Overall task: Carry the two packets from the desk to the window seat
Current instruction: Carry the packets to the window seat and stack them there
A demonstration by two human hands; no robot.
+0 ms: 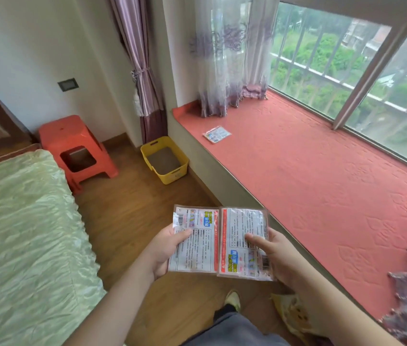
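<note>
Both hands sit low in my view: left hand [163, 255] has fingers clamped on the left packet [195, 239], right hand [276, 255] on the right packet [243, 242], side by side, long axes pointing away from me. Window seat [310, 171] lies to the right, its near edge just beside the right hand, so I judge that hand sets down first. A third packet [216, 134] lies near its far left corner.
</note>
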